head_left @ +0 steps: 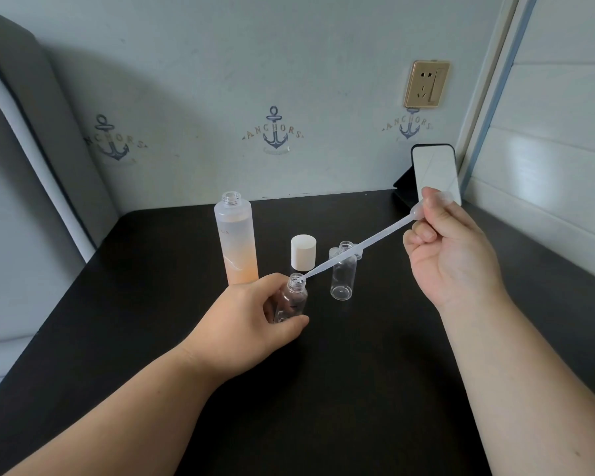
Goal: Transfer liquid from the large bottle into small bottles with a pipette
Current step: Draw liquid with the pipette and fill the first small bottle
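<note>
My left hand (255,310) grips a small clear bottle (294,297), tilted on the dark table. My right hand (450,252) pinches the bulb of a clear plastic pipette (358,250); the pipette slants down to the left and its tip sits in the small bottle's open mouth. Behind my left hand stands the large frosted bottle (236,238), uncapped, with orange-tinted liquid in it. A second small clear bottle (343,276) stands upright and open to the right of the held one.
A white cap (303,252) stands between the large bottle and the second small bottle. A phone (435,171) leans on a stand at the table's back right corner. The dark table (323,389) meets walls at the back and right.
</note>
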The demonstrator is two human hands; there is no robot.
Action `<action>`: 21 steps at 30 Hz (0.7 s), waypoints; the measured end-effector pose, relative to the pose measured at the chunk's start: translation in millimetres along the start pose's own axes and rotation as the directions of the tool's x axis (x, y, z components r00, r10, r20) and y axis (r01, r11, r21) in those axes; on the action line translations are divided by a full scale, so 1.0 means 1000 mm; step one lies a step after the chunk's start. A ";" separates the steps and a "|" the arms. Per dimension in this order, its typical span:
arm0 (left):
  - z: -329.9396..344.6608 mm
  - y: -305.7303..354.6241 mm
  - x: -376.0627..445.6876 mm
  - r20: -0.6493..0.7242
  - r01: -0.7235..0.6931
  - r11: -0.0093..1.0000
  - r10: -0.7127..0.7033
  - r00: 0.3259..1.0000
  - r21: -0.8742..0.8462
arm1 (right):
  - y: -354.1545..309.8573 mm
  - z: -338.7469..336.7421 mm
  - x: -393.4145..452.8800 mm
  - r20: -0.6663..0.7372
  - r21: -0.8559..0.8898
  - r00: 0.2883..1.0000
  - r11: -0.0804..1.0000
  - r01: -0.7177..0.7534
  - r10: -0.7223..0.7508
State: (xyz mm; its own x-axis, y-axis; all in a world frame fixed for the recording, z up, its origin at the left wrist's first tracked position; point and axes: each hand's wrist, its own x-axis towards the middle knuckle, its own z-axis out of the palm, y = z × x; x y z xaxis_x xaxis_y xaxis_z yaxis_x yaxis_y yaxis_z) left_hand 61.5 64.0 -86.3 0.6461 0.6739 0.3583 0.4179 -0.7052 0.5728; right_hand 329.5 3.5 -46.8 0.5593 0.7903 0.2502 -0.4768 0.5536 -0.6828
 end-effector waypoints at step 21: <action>-0.007 -0.006 -0.003 -0.171 -0.029 0.996 0.014 0.985 -0.084 | 0.001 -0.004 0.002 -0.080 0.125 0.992 0.989 -0.083 0.093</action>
State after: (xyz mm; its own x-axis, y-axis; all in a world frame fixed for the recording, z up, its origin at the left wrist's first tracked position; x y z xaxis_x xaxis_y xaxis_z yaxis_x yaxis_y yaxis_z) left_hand 52.7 67.8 -85.9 0.5335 0.6917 0.4867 0.3440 -0.7032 0.6222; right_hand 333.4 4.6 -49.9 0.5649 0.8149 0.1295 -0.6025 0.5147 -0.6100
